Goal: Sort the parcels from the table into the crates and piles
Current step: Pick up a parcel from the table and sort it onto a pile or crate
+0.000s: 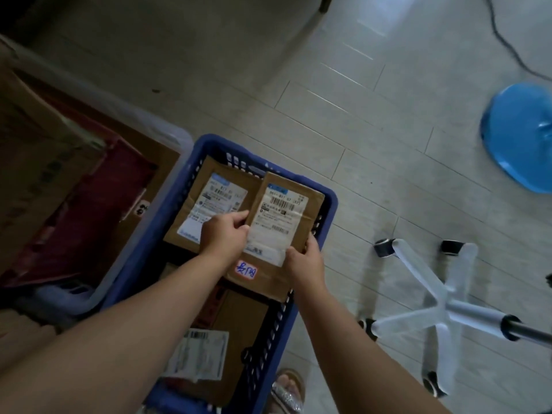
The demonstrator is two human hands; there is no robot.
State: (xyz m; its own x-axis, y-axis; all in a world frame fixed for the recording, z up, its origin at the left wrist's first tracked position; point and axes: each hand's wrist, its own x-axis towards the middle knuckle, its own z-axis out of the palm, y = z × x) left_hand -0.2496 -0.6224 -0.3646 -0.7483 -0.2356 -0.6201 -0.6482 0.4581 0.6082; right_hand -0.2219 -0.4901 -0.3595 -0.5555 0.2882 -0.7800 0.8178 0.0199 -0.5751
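Both hands are on it now: the left hand pinches the left edge of a flat brown cardboard parcel, thumb on top and fingers curled under. The right hand grips the near right side, its fingers wrapped round the edge. The parcel hangs over the right half of the blue slotted plastic crate on the floor, and its far corner overlaps the crate's right rim. I can't tell whether its underside touches anything.

This looks like the placing step, with the sorting decision made and the parcel going into the blue crate. A second flat brown parcel already lies at the far left of the crate, just beside the held one. A brown box with a white label sits at the near end. I'd say the next move calls for lowering the parcel flat into the gap on the right and clearing that rim, then letting both hands go.

As for writing, the held parcel's white shipping label has a blue header and barcodes, with a number that looks like 551 811 57 and a 57 in brackets. The smaller print is too blurred to read. Below it a small white sticker carries handwritten blue characters in a red outline, and I can't make them out.

To the left stands a clear plastic tub holding cartons.
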